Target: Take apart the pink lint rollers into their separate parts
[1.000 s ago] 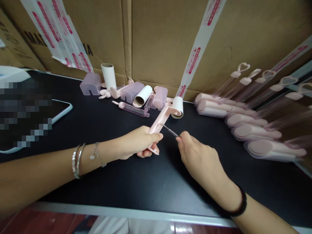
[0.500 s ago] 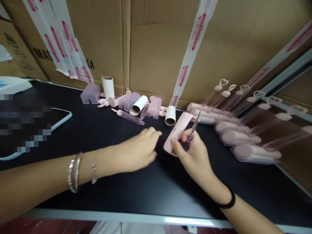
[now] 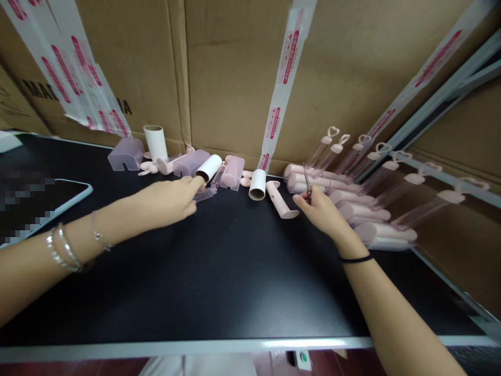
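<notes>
My left hand [image 3: 172,200] is at the cluster of parts, fingers closed over a clear purple stick-like part [image 3: 205,195], whose near end is hidden behind the fingers. A white tube [image 3: 209,168] lies right beside the fingertips. In my right hand [image 3: 321,209] is a thin pointed metal tool [image 3: 306,179], its tip up; the fingers hide its lower end. Left of that hand, a pale pink curved shell [image 3: 278,201] with a rounded end lies on the black table [image 3: 235,277], apart from the fingers. Another white tube [image 3: 257,185] stands just beyond the shell.
Pink assemblies [image 3: 387,233] with clear stems and heart-shaped loops stand in a row on the right. Purple translucent covers [image 3: 127,154], an upright white tube [image 3: 155,143] and small pink pieces line the back. Behind is a cardboard wall [image 3: 230,68]. A phone-like device [image 3: 74,196] lies left.
The pink shell has left my right hand and lies on the table. My right hand still holds the metal tool. My left hand has moved left and back, onto the clear purple part.
</notes>
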Demonstrator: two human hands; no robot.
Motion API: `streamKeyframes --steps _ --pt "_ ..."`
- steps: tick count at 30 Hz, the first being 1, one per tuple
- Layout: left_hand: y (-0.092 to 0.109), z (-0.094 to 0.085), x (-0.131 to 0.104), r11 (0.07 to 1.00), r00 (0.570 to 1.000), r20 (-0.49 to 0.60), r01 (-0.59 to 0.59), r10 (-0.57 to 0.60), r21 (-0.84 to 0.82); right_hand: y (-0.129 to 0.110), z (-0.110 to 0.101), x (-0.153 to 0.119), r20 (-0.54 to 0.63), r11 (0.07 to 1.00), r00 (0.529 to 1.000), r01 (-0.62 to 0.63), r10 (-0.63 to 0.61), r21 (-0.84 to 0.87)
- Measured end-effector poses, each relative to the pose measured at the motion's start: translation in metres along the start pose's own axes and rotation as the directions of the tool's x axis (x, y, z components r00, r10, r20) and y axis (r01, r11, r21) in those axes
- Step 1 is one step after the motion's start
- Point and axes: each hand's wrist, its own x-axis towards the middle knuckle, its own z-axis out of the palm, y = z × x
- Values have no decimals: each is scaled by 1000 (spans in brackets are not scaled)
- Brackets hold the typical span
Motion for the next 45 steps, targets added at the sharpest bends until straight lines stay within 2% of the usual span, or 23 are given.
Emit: streamKeyframes --steps 1,3,5,6,8,10,11,12,14,17,20,23,26,29,33,37,40,43,45 --pt "14 -5 0 997 998 28 -59 61 -57 2 -3 1 -28 1000 999 -29 29 -5" --pt "48 -14 4 959 978 -31 -210 207 -191 6 -10 4 -103 996 991 -91 90 -3" --pt "86 -20 17 882 952 -84 -303 293 -362 12 -16 7 -186 989 972 -146 147 15" --pt "106 -22 26 835 943 -94 -327 319 -442 15 -18 8 -223 985 960 -167 170 31" --pt "143 -19 45 791 951 -45 -280 305 -544 19 -22 9 -280 979 938 -193 205 71" --pt "176 -9 63 826 961 -15 -245 275 -508 22 -26 10 -319 973 920 -202 227 110" --pt "189 -2 70 858 957 -26 -271 289 -436 23 -27 10 -333 971 914 -203 233 124" --pt "200 5 75 888 947 -69 -319 314 -330 23 -28 10 -345 970 908 -201 236 135" --pt "215 21 84 940 943 -111 -325 314 -102 24 -29 9 -361 970 902 -195 236 146" --pt "216 39 101 970 964 -105 -244 243 11 26 -30 10 -368 970 900 -186 233 159" --pt "194 49 129 984 974 -141 -176 177 23 27 -31 10 -370 964 895 -193 249 182" --pt "167 55 154 993 966 -230 -118 114 -5 28 -32 10 -381 958 884 -209 271 196" --pt "155 60 165 991 947 -312 -112 82 -77 27 -34 11 -395 952 871 -223 290 208" --pt "166 56 169 973 921 -379 -162 89 -166 26 -37 11 -426 945 850 -229 310 231" --pt "196 34 191 930 893 -446 -217 66 -298 24 -41 11 -467 932 814 -235 344 277" --pt "215 17 221 881 912 -408 -230 47 -414 23 -40 12 -457 903 799 -236 391 360" --pt "220 17 219 853 909 -397 -301 122 -426 25 -38 15 -374 845 814 -241 444 478" --pt "217 18 195 818 855 -454 -439 252 -372 23 -39 17 -247 766 846 -257 473 590" --pt "208 11 177 817 807 -527 -480 268 -320 16 -44 14 -121 690 896 -236 426 685"
